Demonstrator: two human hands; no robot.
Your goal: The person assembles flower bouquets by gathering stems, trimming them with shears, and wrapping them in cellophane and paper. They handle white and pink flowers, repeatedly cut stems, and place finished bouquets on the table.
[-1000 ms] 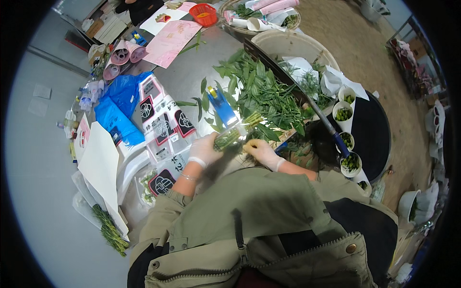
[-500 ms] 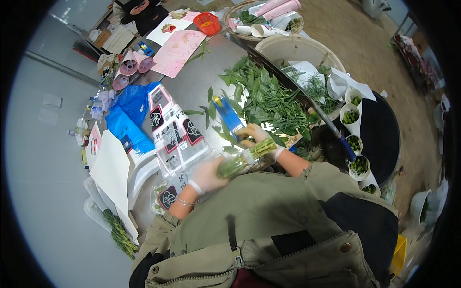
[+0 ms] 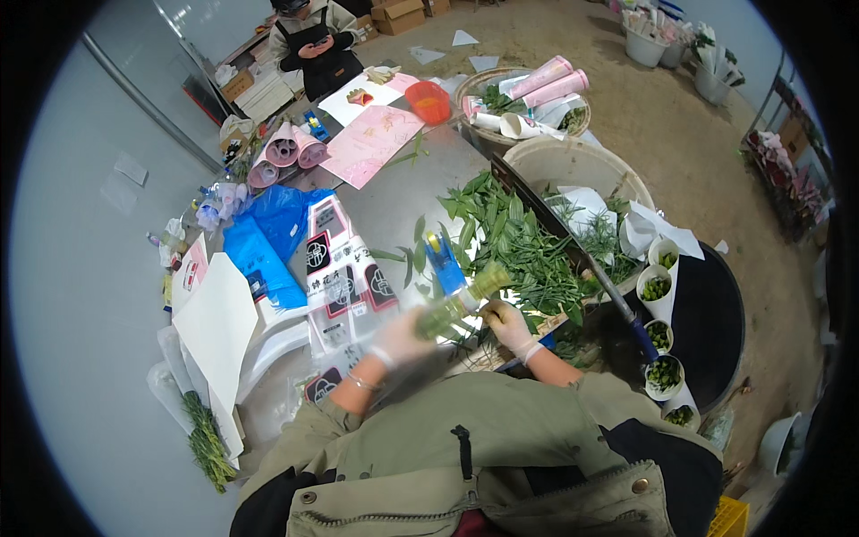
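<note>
My gloved left hand (image 3: 400,340) is closed round a bundle of green stems (image 3: 436,319), held tilted with its cut ends up to the right. Motion smears both; a pale band crosses the stems. To the right of the bundle is my gloved right hand (image 3: 508,326), apart from it, with curled fingers pressed together; what they pinch, if anything, is too small to see. Just beyond the bundle stands a blue tape dispenser (image 3: 443,265) with a yellow roll. Printed clear flower sleeves (image 3: 344,282) lie left of it, beyond my left hand.
Loose green leaves (image 3: 510,237) heap along a long metal bar with a blue handle (image 3: 646,343). Paper-wrapped bunches (image 3: 656,288) line a black tub (image 3: 716,295) at the right. Blue plastic bags (image 3: 259,259) lie left. A person (image 3: 315,49) stands beyond the table, near a red basket (image 3: 428,103).
My right hand has come away from the bundle and the tape dispenser, toward the right. The bundle is still in my left hand. The view has tilted up, showing more of the far person.
</note>
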